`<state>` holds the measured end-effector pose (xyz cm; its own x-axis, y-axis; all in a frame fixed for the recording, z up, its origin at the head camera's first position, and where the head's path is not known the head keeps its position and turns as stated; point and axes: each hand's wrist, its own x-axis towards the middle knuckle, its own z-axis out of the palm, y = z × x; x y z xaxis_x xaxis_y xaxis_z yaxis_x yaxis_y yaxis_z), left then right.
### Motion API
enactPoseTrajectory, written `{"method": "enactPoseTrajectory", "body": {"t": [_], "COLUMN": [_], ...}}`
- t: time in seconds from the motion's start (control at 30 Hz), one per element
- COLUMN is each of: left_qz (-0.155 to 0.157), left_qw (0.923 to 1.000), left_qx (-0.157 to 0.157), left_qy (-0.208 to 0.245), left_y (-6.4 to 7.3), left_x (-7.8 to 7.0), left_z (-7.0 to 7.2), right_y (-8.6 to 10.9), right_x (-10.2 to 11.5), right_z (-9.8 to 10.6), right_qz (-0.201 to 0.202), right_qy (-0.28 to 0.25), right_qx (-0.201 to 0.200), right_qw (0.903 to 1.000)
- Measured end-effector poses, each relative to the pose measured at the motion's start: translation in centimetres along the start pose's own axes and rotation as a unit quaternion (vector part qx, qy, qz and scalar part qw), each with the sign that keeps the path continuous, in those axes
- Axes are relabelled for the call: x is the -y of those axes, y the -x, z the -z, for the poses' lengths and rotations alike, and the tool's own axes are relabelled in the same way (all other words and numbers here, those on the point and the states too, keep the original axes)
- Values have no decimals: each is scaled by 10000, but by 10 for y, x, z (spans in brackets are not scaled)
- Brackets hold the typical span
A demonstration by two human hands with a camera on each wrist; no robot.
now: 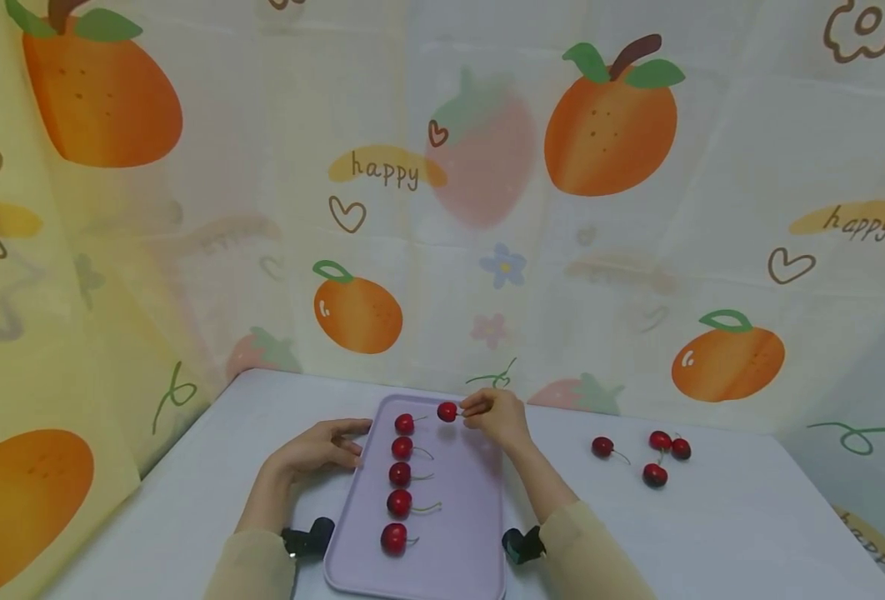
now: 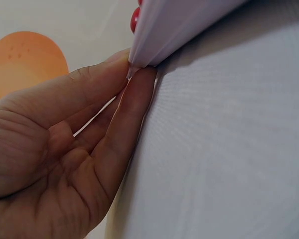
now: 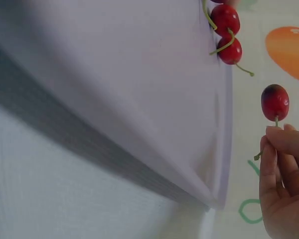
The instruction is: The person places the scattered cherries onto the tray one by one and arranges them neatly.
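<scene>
A lilac tray lies on the table, with several red cherries in a column down its left half; one is the nearest cherry. My right hand pinches the stem of another cherry and holds it above the tray's far end. In the right wrist view that cherry hangs off the fingertips, its stem end poking out below them. At the tray's left edge, my left hand grips the rim. The left wrist view shows the thumb and a finger meeting at the tray's corner-like edge.
Right of the tray, several loose cherries lie on the white table, among them a single cherry and a small cluster. A fruit-patterned cloth hangs behind the table and along its left side.
</scene>
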<state>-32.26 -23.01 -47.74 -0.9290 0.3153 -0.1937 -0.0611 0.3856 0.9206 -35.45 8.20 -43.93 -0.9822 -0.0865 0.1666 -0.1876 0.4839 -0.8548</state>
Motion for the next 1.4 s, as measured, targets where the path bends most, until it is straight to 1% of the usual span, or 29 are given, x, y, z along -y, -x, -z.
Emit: {"method": "enactPoseTrajectory", "body": {"t": [0.13,0.27,0.37,0.5,0.7,0.93,1.13,1.2,1.4], "left_qz": [57,128,172,170,172,3,113,108,3], "left_qw": [10000,9998,9997,9998,9998,9999,9999,9999,9999], "left_qx": [-37,-86,-113,-98,-114,67,-35,-31,45], "left_qy": [17,91,136,74,66,136,112,70,142], "left_y": [0,0,0,0,0,0,0,0,0], "left_x": [0,0,0,-1,-1,-1,0,1,1], "left_z": [0,0,-1,-1,0,1,0,0,0], "right_y": [-1,-1,-1,-2,-2,1,0,0,0], "right_x": [-6,-15,-20,-24,-26,-26,-26,-26,-27], "right_z": [1,-1,-1,-1,-1,-1,-1,-1,-1], "right_qz": [-93,-77,-44,-76,-169,-260,-304,-299,-339], "right_qy": [202,452,488,460,379,190,178,147,95], "right_qx": [12,44,30,5,175,289,260,260,224], "right_qw": [9998,9989,9988,9989,9990,9991,9990,9991,9991]}}
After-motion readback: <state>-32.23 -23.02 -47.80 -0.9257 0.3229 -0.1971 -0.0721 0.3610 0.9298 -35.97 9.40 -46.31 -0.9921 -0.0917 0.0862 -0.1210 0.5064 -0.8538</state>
